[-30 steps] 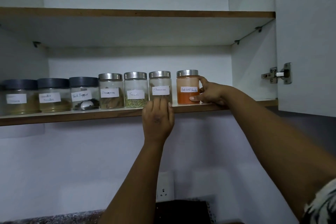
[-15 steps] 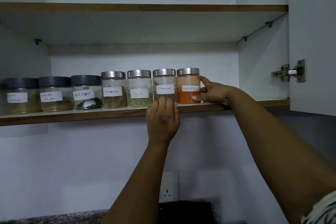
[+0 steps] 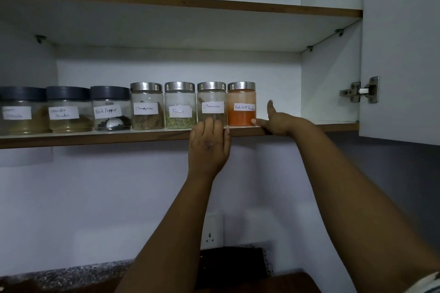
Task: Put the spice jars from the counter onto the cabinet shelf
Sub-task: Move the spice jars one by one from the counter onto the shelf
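Seven spice jars stood in a row on the cabinet shelf (image 3: 95, 137), the red chilli jar (image 3: 241, 104) at the right end. Her right hand (image 3: 276, 121) lay open beside it, thumb touching its base; her left hand (image 3: 209, 145), fingers straight, touched the neighbouring cinnamon jar (image 3: 211, 102).

Leftmost jar (image 3: 16, 112) — cut by frame edge, its label blurred.

seven labelled spice jars (image 3: 147, 108) stand upright in a touching row on the cabinet shelf (image 3: 95, 137), orange red chilli jar (image 3: 241, 106) at the 3 o'clock end.
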The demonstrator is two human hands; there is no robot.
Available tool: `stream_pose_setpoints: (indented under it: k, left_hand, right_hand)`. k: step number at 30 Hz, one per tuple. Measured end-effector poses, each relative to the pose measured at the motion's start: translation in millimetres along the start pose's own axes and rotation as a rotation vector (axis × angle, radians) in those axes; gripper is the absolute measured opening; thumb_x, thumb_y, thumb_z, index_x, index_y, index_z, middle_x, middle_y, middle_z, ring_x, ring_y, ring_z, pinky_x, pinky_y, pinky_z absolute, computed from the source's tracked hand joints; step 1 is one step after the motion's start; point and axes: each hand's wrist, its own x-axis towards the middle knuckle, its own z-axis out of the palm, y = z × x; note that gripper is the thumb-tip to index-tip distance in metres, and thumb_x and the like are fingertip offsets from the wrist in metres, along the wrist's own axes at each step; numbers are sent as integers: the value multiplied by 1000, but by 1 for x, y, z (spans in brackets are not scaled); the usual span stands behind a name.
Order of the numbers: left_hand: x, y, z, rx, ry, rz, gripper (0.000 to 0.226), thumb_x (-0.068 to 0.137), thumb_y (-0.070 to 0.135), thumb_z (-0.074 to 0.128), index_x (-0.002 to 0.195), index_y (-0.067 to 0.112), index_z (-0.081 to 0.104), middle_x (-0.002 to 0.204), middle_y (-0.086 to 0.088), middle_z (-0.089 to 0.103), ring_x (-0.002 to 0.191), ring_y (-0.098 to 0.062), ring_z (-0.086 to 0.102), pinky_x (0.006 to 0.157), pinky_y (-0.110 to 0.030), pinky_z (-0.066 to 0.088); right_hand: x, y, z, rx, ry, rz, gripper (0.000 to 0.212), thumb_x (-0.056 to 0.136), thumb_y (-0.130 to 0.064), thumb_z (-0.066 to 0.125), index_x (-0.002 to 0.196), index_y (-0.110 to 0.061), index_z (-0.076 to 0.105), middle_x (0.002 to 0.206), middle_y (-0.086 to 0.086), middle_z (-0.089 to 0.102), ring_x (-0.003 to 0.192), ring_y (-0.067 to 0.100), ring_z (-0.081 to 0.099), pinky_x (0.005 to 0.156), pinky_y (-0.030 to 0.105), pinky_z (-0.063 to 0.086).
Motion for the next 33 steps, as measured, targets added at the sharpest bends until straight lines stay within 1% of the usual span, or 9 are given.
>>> stream_pose_setpoints:
  k: [3,6,9,12,17,22,25,29,33]
  left_hand:
    - [-2,1,-9,-65,-28,1,17,94,23,48,93,10,59,90,-6,56,82,-21,49,75,-30,38]
    - [-14,3,-17,-137,-52,-8,29,91,18,50,115,7,62,114,-10,62,108,-26,56,96,-37,44]
    - [-39,6,-24,-192,-90,-76,51,88,13,52,139,7,49,145,-12,47,136,-27,41,114,-47,32]
    - [-85,16,-29,-223,-181,-145,58,89,14,51,146,7,40,153,-12,35,143,-28,31,118,-48,25]
    - [-192,34,-32,-254,-523,-180,67,85,17,59,147,5,36,153,-15,36,142,-31,33,117,-47,21]
    - [-297,52,-57,-331,-820,-252,67,87,19,53,149,4,32,153,-14,35,144,-29,29,119,-45,14]
    - [-346,65,-76,-355,-1042,-292,71,89,24,51,152,6,23,158,-10,26,148,-24,18,121,-43,7]
    - [-399,71,-96,-370,-1184,-460,71,85,33,58,147,12,31,151,-8,39,143,-26,29,119,-50,18]
    - [-423,71,-112,-392,-1247,-510,70,84,30,63,145,15,32,149,-8,41,142,-25,32,119,-51,19]
  right_hand:
    - [-17,6,16,-213,165,-29,60,103,-49,19,156,-23,6,154,15,33,139,32,36,112,45,27]
    - [-37,14,45,-276,449,-122,51,103,-46,27,147,-22,36,143,12,46,132,30,40,110,45,28]
    - [-56,23,82,-187,670,-198,58,96,-34,56,148,-18,36,148,11,39,137,30,34,111,46,34]
    - [-82,35,124,-113,727,-163,64,92,-23,63,149,-19,34,148,13,38,134,32,39,111,43,35]
    - [-139,81,217,-112,483,-16,68,91,-17,65,150,-24,30,151,12,33,134,30,38,108,38,38]
    - [-209,134,292,-53,100,214,71,87,-14,67,149,-21,33,151,15,33,134,33,38,109,46,39]
    - [-240,161,335,-155,121,332,53,93,-33,60,139,-12,42,134,21,52,119,35,55,99,42,48]
    - [-285,186,371,-191,-361,490,103,73,-47,78,152,-19,19,157,18,17,144,36,20,116,45,24]
    - [-302,195,390,-160,-297,541,114,70,-50,79,154,-30,5,161,16,-3,148,39,1,119,53,14]
